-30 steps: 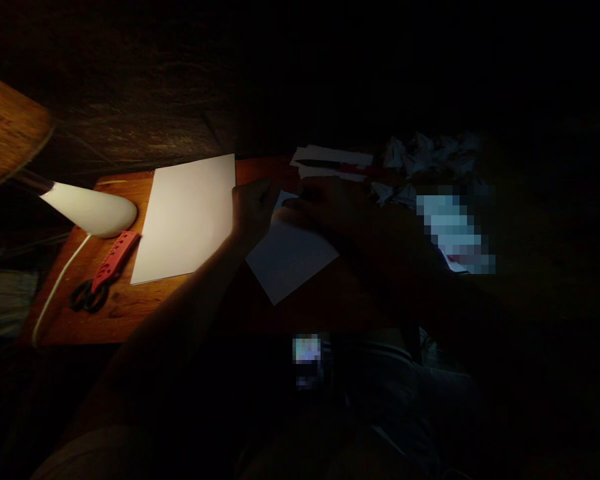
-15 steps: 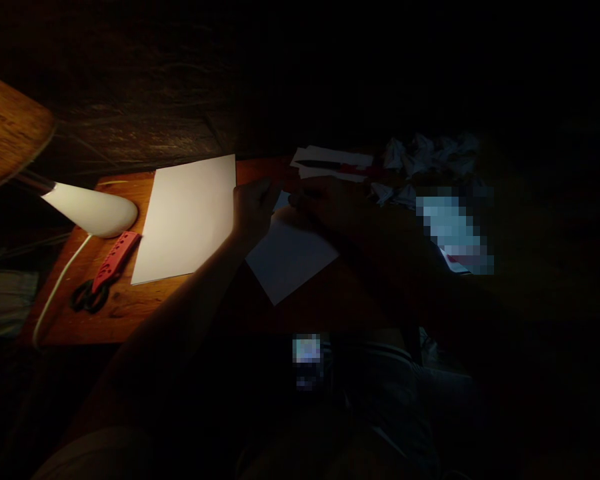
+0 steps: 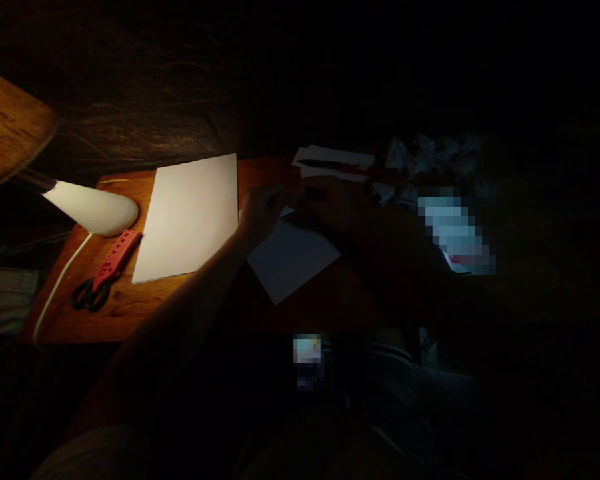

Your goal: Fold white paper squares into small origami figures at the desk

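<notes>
A white sheet of paper point(image 3: 293, 260) lies turned at an angle on the wooden table. At its far end are both my hands, fingertips close together in shadow. My left hand point(image 3: 261, 210) is closed at the far left of the sheet, and a small lit flap of paper shows just below its fingers. From the right, my right hand point(image 3: 327, 200) reaches in, fingers bent and pinched at the far edge. The darkness partly hides the fingertips and the paper between them.
Left stand a white lamp point(image 3: 93, 208), pink-sheathed scissors point(image 3: 113, 263) and a stack of blank paper point(image 3: 190, 217). Behind my hands a knife point(image 3: 320, 164) rests on paper strips point(image 3: 365, 159). Several folded paper pieces point(image 3: 420, 157) and a blurred-out bright phone-like object point(image 3: 455, 230) lie right.
My hands have come closer together at the sheet's far end. The raised paper corner between them now shows only as a small flap. The other things stay put.
</notes>
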`<move>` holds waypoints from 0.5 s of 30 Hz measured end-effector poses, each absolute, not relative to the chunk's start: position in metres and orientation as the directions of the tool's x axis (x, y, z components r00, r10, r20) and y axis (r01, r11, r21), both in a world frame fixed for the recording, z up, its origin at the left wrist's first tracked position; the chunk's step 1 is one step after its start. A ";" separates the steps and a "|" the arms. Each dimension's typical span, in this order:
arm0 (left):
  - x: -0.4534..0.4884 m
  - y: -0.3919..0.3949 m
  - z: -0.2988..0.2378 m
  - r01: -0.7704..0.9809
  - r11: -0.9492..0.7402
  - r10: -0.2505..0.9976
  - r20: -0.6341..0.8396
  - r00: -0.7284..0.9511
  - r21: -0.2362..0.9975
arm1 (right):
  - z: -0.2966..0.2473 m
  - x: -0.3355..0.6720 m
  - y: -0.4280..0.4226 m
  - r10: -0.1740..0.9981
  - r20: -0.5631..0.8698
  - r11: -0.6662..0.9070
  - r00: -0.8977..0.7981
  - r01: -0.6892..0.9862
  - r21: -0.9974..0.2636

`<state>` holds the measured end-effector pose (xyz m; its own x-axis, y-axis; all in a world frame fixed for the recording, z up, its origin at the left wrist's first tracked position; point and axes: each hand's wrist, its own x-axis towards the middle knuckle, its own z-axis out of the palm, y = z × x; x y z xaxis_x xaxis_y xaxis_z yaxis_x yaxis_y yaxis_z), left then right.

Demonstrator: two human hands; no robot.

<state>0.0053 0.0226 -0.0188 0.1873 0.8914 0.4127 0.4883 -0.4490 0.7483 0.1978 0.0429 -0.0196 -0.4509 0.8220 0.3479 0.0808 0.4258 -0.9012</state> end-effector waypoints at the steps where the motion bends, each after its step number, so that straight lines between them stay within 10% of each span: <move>1: 0.005 0.023 -0.020 0.481 -0.437 0.899 0.395 0.191 0.760 | -0.019 0.199 0.044 0.830 0.347 0.416 -0.438 0.070 -0.907; 15: 0.007 0.021 -0.020 0.310 -0.263 0.950 0.189 0.248 0.914 | -0.019 0.203 0.046 0.880 0.236 0.252 -0.412 -0.016 -0.968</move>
